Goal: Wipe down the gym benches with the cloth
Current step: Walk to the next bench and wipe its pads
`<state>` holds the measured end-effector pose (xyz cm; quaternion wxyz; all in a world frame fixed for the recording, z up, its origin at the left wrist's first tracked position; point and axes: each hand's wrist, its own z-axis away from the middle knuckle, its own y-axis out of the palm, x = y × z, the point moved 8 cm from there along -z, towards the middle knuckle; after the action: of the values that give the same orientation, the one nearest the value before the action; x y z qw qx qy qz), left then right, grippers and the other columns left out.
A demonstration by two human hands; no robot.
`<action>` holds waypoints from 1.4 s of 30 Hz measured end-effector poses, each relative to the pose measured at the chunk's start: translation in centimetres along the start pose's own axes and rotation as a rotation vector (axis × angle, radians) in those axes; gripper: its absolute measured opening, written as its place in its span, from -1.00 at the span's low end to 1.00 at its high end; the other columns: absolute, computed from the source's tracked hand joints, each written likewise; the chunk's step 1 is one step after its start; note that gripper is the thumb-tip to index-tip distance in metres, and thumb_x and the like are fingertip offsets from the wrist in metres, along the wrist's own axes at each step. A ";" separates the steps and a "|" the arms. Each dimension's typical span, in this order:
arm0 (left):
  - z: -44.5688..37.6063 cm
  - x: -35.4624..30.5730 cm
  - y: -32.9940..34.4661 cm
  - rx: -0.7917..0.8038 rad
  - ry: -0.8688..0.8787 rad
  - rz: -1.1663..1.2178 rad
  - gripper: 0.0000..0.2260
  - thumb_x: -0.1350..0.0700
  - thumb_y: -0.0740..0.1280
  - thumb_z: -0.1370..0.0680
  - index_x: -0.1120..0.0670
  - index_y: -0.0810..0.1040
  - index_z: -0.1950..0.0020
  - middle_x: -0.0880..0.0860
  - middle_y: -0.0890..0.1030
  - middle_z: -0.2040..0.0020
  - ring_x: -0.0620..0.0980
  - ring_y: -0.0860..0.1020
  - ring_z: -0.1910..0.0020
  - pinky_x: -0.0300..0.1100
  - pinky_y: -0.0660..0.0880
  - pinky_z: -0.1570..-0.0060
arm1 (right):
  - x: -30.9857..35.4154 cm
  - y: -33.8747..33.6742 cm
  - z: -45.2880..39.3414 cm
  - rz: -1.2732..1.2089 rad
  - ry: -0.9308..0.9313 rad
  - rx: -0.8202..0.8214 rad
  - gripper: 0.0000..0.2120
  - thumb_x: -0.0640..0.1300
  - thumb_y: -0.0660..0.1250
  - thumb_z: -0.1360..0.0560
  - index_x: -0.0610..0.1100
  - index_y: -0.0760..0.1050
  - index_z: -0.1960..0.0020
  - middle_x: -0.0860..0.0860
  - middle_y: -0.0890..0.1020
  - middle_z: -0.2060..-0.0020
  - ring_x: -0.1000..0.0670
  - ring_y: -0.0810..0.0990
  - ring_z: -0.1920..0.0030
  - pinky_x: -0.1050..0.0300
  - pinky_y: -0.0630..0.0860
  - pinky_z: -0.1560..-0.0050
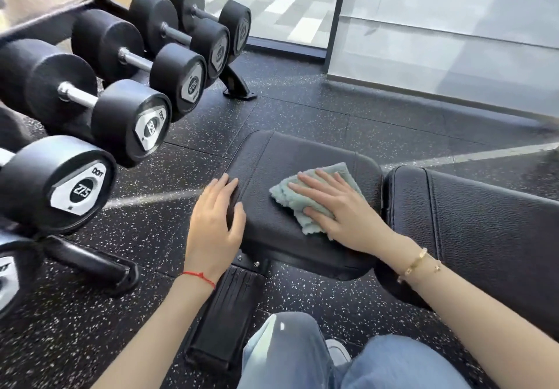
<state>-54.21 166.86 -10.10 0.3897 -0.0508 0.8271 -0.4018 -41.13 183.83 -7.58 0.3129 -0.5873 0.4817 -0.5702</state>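
Two hands (273, 210), fluffy cloth (314, 198) (teal), pebbled bench (302, 158)

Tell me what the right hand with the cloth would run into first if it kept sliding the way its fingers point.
Probably nothing on the seat pad: the right hand points up-left across bare pad. Past that edge comes the floor, then the dumbbell rack, though depth is unclear.

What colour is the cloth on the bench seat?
The cloth is pale mint green, seen best in the head view, under the right hand.
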 end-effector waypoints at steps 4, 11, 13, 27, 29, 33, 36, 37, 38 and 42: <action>0.5 0.8 -1.0 -0.001 -0.035 -0.040 -0.52 -0.06 0.13 -0.61 0.16 0.44 -0.45 0.07 0.43 -0.46 0.03 0.31 -0.50 0.06 0.24 -0.49 | -2.4 1.1 -9.5 0.075 0.148 -0.010 -0.55 0.09 0.08 -0.63 0.16 0.16 -0.51 0.10 0.18 -0.52 -0.10 0.03 -0.55 -0.05 -0.15 -0.52; 1.5 1.5 -3.0 -0.116 -0.124 -0.053 -0.56 0.05 0.16 -0.61 0.16 0.41 -0.46 0.06 0.49 -0.41 0.02 0.40 -0.42 0.05 0.33 -0.42 | 5.9 4.0 -8.8 0.062 -0.115 0.035 -0.56 0.11 0.08 -0.63 0.15 0.21 -0.50 0.09 0.23 -0.51 -0.13 0.02 -0.55 -0.06 -0.20 -0.50; 1.7 1.6 -3.6 -0.150 -0.145 -0.029 -0.56 0.07 0.14 -0.61 0.14 0.37 -0.49 0.04 0.46 -0.43 -0.01 0.38 -0.44 0.04 0.32 -0.43 | 7.1 3.9 -4.5 0.054 -0.211 0.059 -0.55 0.14 0.06 -0.62 0.19 0.16 -0.51 0.14 0.18 -0.52 -0.07 -0.02 -0.56 -0.06 -0.19 -0.54; 2.3 1.0 -2.7 -0.072 -0.118 -0.042 -0.57 0.09 0.14 -0.60 0.13 0.38 -0.47 0.04 0.50 -0.38 -0.03 0.43 -0.37 0.03 0.36 -0.39 | 0.9 3.7 -15.5 0.083 0.082 0.022 -0.57 0.10 0.04 -0.64 0.14 0.22 -0.49 0.06 0.20 -0.52 -0.14 0.02 -0.55 -0.13 -0.17 -0.53; 2.4 0.8 -3.3 -0.107 -0.138 -0.062 -0.56 0.12 0.14 -0.59 0.14 0.38 -0.47 0.06 0.50 -0.37 0.00 0.44 -0.37 0.05 0.37 -0.38 | 3.6 4.2 -12.6 0.050 -0.029 0.038 -0.57 0.12 0.05 -0.63 0.14 0.24 -0.49 0.06 0.22 -0.52 -0.14 0.03 -0.55 -0.14 -0.18 -0.53; 1.9 -0.1 -4.2 -0.143 -0.107 -0.149 -0.57 0.11 0.10 -0.60 0.13 0.38 -0.47 0.07 0.49 -0.39 0.06 0.41 -0.40 0.08 0.35 -0.38 | 6.1 3.3 -3.6 0.035 -0.178 0.070 -0.54 0.19 0.02 -0.61 0.23 0.13 -0.50 0.14 0.16 -0.53 -0.08 -0.02 -0.56 -0.12 -0.16 -0.54; 0.6 -0.8 -3.3 -0.084 -0.017 -0.150 -0.57 0.07 0.08 -0.61 0.15 0.42 -0.44 0.09 0.49 -0.40 0.07 0.41 -0.41 0.10 0.35 -0.38 | 2.9 1.5 1.1 0.032 -0.104 0.053 -0.54 0.19 0.02 -0.61 0.24 0.13 -0.50 0.21 0.13 -0.52 0.03 -0.06 -0.56 -0.03 -0.15 -0.55; 0.2 -1.1 -2.7 -0.059 0.016 -0.157 -0.57 0.07 0.08 -0.61 0.16 0.45 -0.43 0.09 0.50 -0.40 0.07 0.41 -0.41 0.10 0.35 -0.39 | 1.2 0.7 1.6 0.014 -0.047 0.033 -0.54 0.20 0.02 -0.60 0.24 0.15 -0.50 0.21 0.14 -0.52 0.05 -0.05 -0.56 -0.01 -0.15 -0.55; -0.1 -1.4 -2.2 -0.037 0.044 -0.167 -0.58 0.06 0.08 -0.61 0.16 0.46 -0.41 0.08 0.50 -0.40 0.06 0.41 -0.42 0.09 0.34 -0.40 | -0.6 0.0 1.6 0.004 0.017 0.007 -0.54 0.20 0.02 -0.59 0.24 0.16 -0.49 0.21 0.15 -0.52 0.04 -0.04 -0.56 0.01 -0.16 -0.54; -1.4 -1.9 -0.4 0.018 0.108 -0.241 -0.59 0.05 0.09 -0.61 0.15 0.48 -0.39 0.10 0.50 -0.40 0.08 0.41 -0.42 0.06 0.32 -0.42 | -4.0 -0.9 -1.6 0.083 0.245 -0.074 -0.55 0.10 0.09 -0.61 0.20 0.19 -0.49 0.12 0.19 -0.52 -0.07 0.00 -0.56 0.02 -0.22 -0.52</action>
<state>-53.91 168.26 -8.15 0.2938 -0.1246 0.8311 -0.4554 -42.05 188.14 -7.98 0.2531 -0.5040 0.5609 -0.6061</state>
